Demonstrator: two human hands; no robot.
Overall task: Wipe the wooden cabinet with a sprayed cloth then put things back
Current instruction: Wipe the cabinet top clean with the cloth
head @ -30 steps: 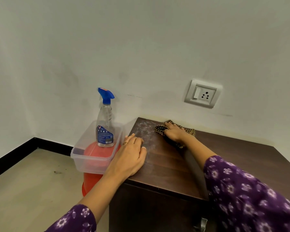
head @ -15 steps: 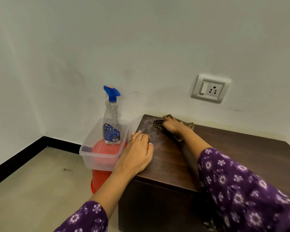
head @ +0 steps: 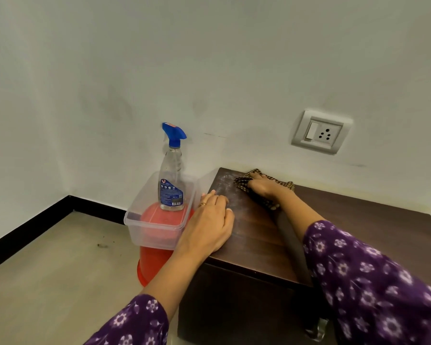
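Note:
The dark wooden cabinet (head: 353, 235) stands against the wall, with a dusty patch at its far left corner. My right hand (head: 261, 186) presses a brown checked cloth (head: 285, 183) flat on the top near that back corner. My left hand (head: 210, 224) rests palm down, fingers relaxed, on the cabinet's left edge. A clear spray bottle (head: 171, 180) with a blue trigger stands upright in a clear plastic box (head: 157, 234) left of the cabinet.
The plastic box sits on an upturned red bucket (head: 152, 266) on the beige floor. A wall socket (head: 320, 131) is mounted above the cabinet. A black skirting (head: 30, 226) runs along the walls into the corner at left.
My right hand with the cloth has slid slightly toward the back wall. The left hand stays on the cabinet's edge. The camera has shifted, so everything sits a little further right in view.

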